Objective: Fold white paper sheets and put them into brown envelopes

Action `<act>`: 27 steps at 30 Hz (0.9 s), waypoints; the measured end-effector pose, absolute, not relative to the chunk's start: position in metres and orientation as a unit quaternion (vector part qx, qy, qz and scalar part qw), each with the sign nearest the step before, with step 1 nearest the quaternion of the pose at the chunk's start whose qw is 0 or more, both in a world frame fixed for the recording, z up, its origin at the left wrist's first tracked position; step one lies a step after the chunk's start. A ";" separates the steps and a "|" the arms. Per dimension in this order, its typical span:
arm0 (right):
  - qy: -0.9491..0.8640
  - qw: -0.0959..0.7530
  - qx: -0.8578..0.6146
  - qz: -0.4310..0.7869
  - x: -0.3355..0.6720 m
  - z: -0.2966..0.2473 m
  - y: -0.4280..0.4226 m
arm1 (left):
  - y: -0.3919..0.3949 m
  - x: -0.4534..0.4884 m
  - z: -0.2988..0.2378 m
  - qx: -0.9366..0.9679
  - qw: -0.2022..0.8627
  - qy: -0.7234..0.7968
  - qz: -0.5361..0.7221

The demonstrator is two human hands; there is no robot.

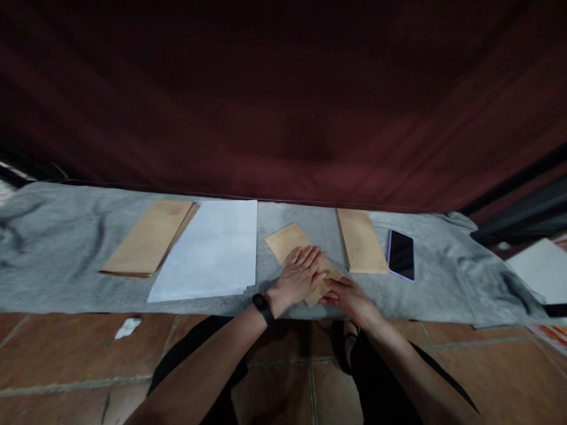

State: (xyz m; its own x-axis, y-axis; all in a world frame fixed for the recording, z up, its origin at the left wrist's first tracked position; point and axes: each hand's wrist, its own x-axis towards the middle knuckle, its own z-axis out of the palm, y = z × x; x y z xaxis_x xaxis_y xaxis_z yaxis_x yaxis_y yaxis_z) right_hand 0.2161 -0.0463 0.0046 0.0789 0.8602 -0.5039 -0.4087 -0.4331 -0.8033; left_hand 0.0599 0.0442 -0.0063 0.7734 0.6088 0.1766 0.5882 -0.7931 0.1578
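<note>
On the grey cloth-covered surface (66, 236), centre-right, lies a tan paper envelope (287, 239), set askew. The left hand (300, 273) presses flat and open upon it, apparently to pin it, while the right hand (348, 295) pinches its near corner. Flat, uncreased; a white paper stack (212, 248) lies just left.
</note>
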 end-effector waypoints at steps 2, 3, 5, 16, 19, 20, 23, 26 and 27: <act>-0.203 0.489 -0.542 0.652 0.216 0.006 -0.046 | 0.038 0.060 -0.005 0.948 0.060 0.296 0.104; -0.198 0.490 -0.541 0.654 0.216 0.007 -0.045 | 0.034 0.061 -0.004 0.951 0.065 0.285 0.102; -0.188 0.496 -0.539 0.654 0.215 0.009 -0.045 | 0.028 0.061 -0.002 0.955 0.070 0.268 0.102; -0.172 0.532 -0.528 0.639 0.216 0.015 -0.043 | 0.020 0.052 0.010 0.957 0.057 0.261 0.113; -0.160 0.562 -0.520 0.623 0.220 0.015 -0.041 | 0.024 0.047 0.014 0.943 0.073 0.281 0.161; -0.155 0.574 -0.514 0.619 0.222 0.015 -0.041 | 0.026 0.045 0.016 0.936 0.084 0.289 0.185; -0.134 0.611 -0.501 0.599 0.230 0.015 -0.038 | 0.032 0.041 0.020 0.908 0.126 0.309 0.254; -0.115 0.651 -0.500 0.559 0.245 0.015 -0.034 | 0.035 0.040 0.022 0.890 0.151 0.323 0.284; -0.114 0.664 -0.501 0.544 0.251 0.014 -0.032 | 0.035 0.040 0.021 0.890 0.153 0.323 0.284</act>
